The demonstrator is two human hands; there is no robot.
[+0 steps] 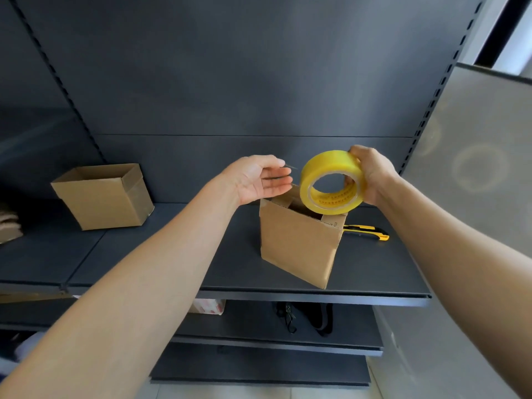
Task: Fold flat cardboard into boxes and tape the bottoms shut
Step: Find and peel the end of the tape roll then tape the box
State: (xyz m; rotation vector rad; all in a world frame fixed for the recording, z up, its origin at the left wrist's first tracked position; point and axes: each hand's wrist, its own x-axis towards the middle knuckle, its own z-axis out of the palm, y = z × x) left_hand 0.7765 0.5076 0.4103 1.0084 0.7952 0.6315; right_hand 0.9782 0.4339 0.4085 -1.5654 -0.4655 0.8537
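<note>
A small brown cardboard box [296, 243] stands on the dark shelf [172, 254], its upper end open. Just above it my right hand [374, 174] grips a roll of yellow tape [331, 182], fingers hooked through the core. My left hand [259, 180] hovers beside the roll, palm up with straight fingers, holding nothing. A second folded box [103, 195] sits at the left of the shelf, open at the top.
A yellow and black utility knife [368, 232] lies on the shelf behind the box on the right. Flat cardboard pieces [10, 226] are stacked at the far left. Lower shelves hold a small white and red package [208, 307] and a black strap [305, 315].
</note>
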